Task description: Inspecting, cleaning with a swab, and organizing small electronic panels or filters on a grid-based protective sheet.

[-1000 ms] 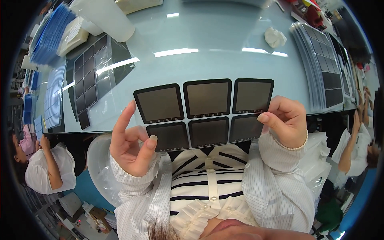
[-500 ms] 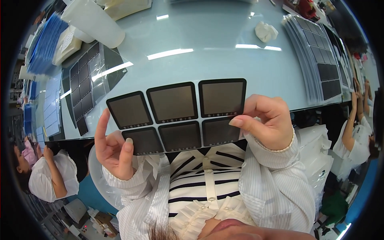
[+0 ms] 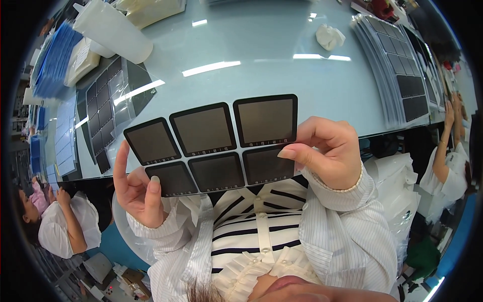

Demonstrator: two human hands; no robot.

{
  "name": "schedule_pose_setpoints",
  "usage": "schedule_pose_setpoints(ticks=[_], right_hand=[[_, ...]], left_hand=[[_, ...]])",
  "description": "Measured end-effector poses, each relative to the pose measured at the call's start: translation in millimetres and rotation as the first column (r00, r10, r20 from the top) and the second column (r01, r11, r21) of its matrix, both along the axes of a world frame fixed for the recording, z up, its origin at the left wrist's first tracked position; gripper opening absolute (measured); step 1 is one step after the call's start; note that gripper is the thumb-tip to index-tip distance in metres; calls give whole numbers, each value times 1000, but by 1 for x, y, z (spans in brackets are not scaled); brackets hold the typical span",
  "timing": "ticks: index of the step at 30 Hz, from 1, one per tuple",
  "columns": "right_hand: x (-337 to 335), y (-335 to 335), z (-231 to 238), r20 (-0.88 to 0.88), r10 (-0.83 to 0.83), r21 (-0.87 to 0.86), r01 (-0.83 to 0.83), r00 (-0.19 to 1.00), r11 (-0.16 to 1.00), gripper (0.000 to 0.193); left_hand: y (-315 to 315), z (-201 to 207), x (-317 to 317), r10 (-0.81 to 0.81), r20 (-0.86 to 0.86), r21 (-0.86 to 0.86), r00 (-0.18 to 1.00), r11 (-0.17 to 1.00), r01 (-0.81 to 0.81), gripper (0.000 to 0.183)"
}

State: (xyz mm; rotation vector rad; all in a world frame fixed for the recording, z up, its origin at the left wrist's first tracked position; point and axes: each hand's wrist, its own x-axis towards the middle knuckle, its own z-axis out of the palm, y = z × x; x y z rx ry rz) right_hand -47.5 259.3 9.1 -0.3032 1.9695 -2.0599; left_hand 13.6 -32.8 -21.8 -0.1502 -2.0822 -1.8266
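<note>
Between my hands a clear sheet of dark rectangular panels (image 3: 203,129) is held up in front of my chest, tilted, its left end lower. Its panels lie in two rows, black-bordered, with small marks along their lower edges. My left hand (image 3: 140,191) is closed on the sheet's left end, thumb on the front and a finger along the side edge. At the right end my right hand (image 3: 329,151) pinches the sheet, thumb in front and fingers curled behind.
A stack of similar panel sheets (image 3: 385,70) lies at the right of the glossy table (image 3: 241,70). More dark sheets (image 3: 103,108), a translucent cup (image 3: 113,30) and blue sheets (image 3: 56,60) are at left. A crumpled white wad (image 3: 329,38) lies far right. Co-workers sit on both sides.
Both hands and the sheet have shifted slightly to the left, with the sheet's right end a little higher. The grip looks the same.
</note>
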Motion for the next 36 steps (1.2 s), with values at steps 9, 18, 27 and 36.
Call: schedule_pose_setpoints(ticks=[9,18,27,36], right_hand=[[3,-4,-7,4,-66,-69,67,998,995,8],[-5,-6,-3,-68,-153,-111,145,986,983,16],[-25,-7,8,-365,-123,32,144,923,989,12],[-27,-7,9,-402,-112,65,151,909,986,11]], left_hand=[[9,1,-6,86,-49,42,995,996,-84,67],[4,2,-6,49,-43,32,998,998,-48,65],[5,-2,-14,228,-105,30,968,974,-226,51],[4,-2,-17,238,-108,-5,965,971,-240,49]])
